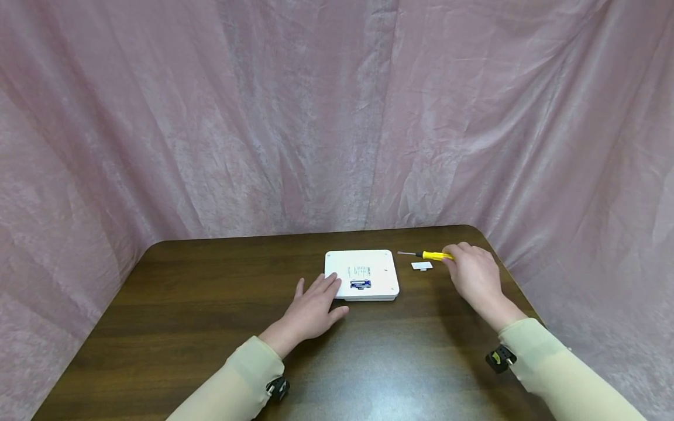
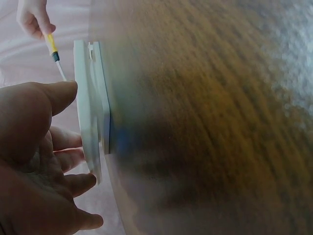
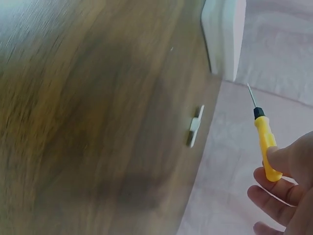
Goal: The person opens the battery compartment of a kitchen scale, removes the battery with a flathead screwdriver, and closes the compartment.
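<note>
A flat white device (image 1: pixel 376 269) lies on the table with its underside up, and batteries (image 1: pixel 360 284) show in its uncovered compartment. My left hand (image 1: pixel 312 310) rests its straight fingers on the device's left edge; the left wrist view shows the thumb and fingertips (image 2: pixel 84 182) against its side. With my right hand (image 1: pixel 474 275) I pinch a screwdriver (image 1: pixel 436 255) by its yellow handle, its thin shaft pointing left toward the device. Below the shaft lies a small white battery cover (image 1: pixel 422 266), apart from both hands.
The brown wooden table (image 1: pixel 200 304) has its far edge just behind the device and its right edge beside my right hand. A pink curtain (image 1: pixel 316 117) hangs behind the table and around its sides.
</note>
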A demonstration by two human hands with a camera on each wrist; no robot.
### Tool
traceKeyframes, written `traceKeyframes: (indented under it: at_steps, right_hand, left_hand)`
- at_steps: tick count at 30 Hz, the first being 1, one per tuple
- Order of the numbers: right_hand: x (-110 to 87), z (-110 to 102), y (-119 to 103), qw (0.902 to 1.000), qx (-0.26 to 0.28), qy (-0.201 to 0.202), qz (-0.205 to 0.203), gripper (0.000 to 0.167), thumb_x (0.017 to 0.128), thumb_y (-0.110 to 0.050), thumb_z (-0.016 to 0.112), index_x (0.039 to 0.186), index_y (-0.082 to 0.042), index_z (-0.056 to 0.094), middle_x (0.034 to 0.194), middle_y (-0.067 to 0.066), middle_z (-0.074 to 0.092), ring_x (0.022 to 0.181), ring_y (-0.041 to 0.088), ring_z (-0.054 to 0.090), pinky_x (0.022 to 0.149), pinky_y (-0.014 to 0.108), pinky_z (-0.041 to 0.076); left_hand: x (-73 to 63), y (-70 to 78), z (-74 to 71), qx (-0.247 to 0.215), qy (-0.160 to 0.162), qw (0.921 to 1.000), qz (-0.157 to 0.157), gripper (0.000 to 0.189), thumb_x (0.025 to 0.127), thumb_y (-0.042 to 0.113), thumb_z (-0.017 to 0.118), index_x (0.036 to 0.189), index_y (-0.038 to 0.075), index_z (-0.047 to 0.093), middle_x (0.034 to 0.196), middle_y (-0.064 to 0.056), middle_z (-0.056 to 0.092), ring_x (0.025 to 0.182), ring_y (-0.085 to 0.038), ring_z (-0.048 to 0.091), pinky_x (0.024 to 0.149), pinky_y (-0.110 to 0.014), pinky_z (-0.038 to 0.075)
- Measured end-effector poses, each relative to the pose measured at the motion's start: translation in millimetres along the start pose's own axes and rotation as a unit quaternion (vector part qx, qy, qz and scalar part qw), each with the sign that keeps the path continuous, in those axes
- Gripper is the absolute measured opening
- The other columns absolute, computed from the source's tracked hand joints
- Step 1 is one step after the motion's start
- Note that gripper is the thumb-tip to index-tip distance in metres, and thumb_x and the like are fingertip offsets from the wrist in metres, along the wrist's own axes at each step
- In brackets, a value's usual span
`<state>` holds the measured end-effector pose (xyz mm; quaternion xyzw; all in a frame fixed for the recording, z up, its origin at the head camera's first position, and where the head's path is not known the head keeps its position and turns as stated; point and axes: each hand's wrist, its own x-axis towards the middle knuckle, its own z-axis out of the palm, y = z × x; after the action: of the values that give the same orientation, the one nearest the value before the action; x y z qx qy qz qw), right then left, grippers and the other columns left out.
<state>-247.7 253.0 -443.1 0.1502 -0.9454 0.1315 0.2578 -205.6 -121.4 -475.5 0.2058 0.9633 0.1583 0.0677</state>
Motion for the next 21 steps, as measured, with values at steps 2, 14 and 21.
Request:
traceKeyframes:
  at_steps: [2, 14, 21]
  right_hand:
    - [1.5, -1, -5, 1.0, 0.007, 0.002, -0.005, 0.016, 0.097, -0.004, 0.082, 0.112, -0.001, 0.078, 0.097, 0.015, 0.074, 0.09, 0.042, 0.07, 0.092, 0.062, 0.052]
    - [6.7, -3, -34, 0.9985, 0.032, -0.039, -0.021, 0.017, 0.099, -0.006, 0.083, 0.116, -0.004, 0.08, 0.103, 0.011, 0.075, 0.094, 0.036, 0.07, 0.094, 0.059, 0.053]
    - [8.9, -3, -46, 0.9972, 0.038, -0.049, -0.042, 0.016, 0.098, -0.007, 0.084, 0.113, -0.005, 0.081, 0.102, 0.009, 0.075, 0.093, 0.035, 0.07, 0.093, 0.057, 0.054]
  left_hand:
    - [-0.4, -0.2, -0.1, -0.002, 0.001, 1.0, 0.001, 0.074, 0.113, 0.048, 0.063, 0.17, 0.006, 0.042, 0.18, -0.012, 0.031, 0.166, -0.038, 0.025, 0.128, -0.074, 0.011]
    - [-0.4, 0.9, -2.0, -0.006, 0.003, 1.0, 0.003, 0.073, 0.113, 0.047, 0.063, 0.169, 0.006, 0.044, 0.179, -0.012, 0.032, 0.166, -0.038, 0.026, 0.128, -0.075, 0.011]
    - [-0.5, 1.2, -2.5, -0.011, 0.001, 0.9999, 0.001, 0.073, 0.113, 0.046, 0.064, 0.169, 0.006, 0.044, 0.179, -0.012, 0.032, 0.166, -0.038, 0.025, 0.128, -0.075, 0.01]
